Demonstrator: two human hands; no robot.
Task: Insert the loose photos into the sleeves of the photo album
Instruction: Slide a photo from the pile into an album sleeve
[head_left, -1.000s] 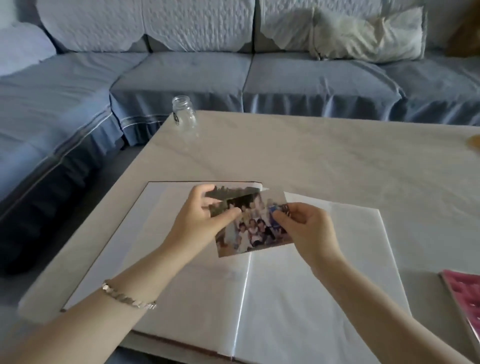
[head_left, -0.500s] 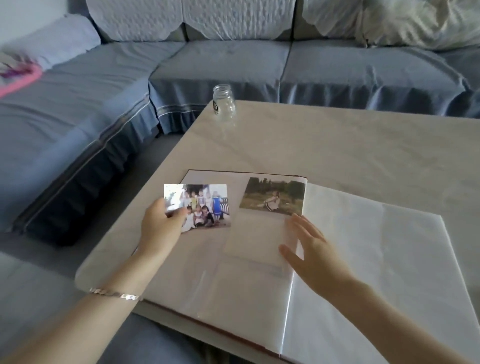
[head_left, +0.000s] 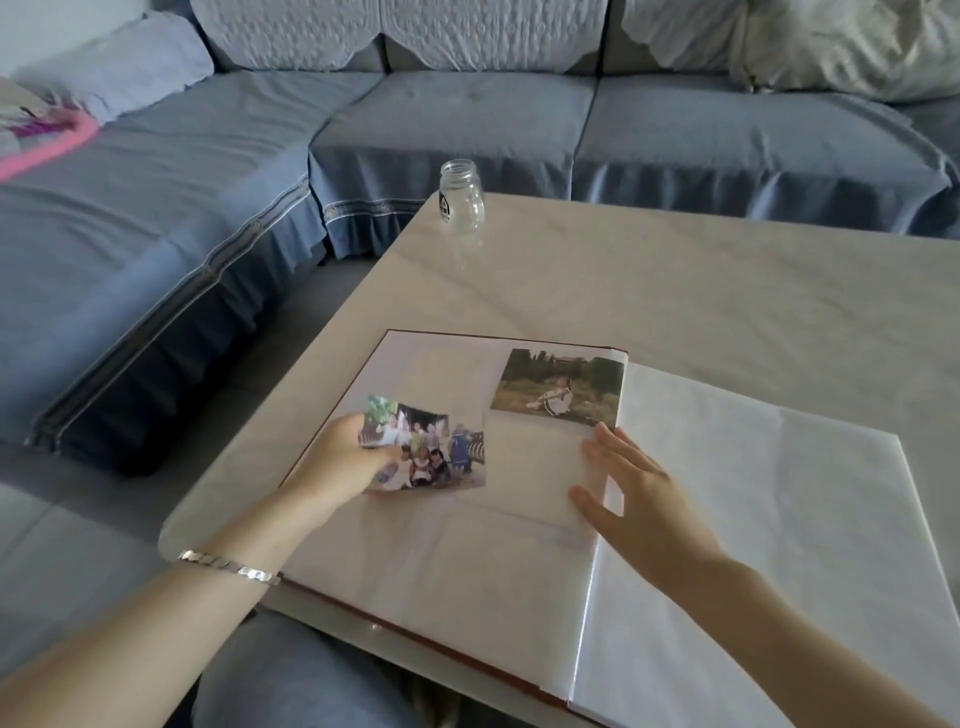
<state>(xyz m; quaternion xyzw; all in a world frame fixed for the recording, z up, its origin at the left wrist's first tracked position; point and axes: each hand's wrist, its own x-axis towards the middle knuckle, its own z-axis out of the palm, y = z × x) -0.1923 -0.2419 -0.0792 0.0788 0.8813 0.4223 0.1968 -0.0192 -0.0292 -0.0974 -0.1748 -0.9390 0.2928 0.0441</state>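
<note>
The left hand (head_left: 343, 457) pinches the glossy group photo (head_left: 436, 452), long axis crosswise; the clear empty sleeve (head_left: 535, 467) seemingly lies just rightward, under the flat, spread right hand (head_left: 639, 488).

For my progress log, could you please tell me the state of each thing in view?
photo album: open, flat on the table.
group photo: loose, gripped over the left page.
outdoor photo: flat on the left page's far right corner.
left hand: grips the group photo.
right hand: open, fingers flat on the left page.
glass jar: upright, lidless.

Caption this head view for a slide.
Left hand holds a group photo over the open album; right hand rests on it.
</note>
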